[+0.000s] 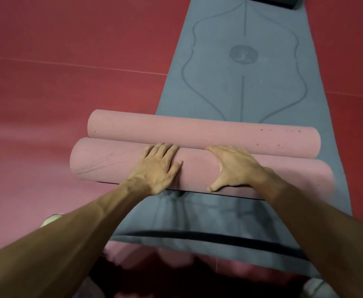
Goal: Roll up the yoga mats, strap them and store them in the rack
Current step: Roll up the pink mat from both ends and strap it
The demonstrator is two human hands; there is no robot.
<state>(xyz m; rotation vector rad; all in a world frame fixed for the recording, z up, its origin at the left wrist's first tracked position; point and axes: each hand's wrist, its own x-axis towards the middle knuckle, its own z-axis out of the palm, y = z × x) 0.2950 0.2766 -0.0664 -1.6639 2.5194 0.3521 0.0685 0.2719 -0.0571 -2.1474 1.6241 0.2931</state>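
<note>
Floor of red matting carries the grey mat, whose near end lies flat below you. A pale green object shows at the lower left, mostly hidden by your left forearm. Across the grey mat lies the near pink roll, fully rolled, its left end overhanging the floor. Your left hand rests palm-down on its crest, fingers nearly straight and close together, thumb laid alongside; it presses rather than clasps. Your right hand cups the same roll, fingers curved over the top toward the groove behind, thumb spread down the near face. Touching that roll's far side lies the far pink roll, parallel and unheld. Beyond it the grey mat runs on, printed with curved lines and a round emblem; a dark object sits at its far end, cut off by the frame
</note>
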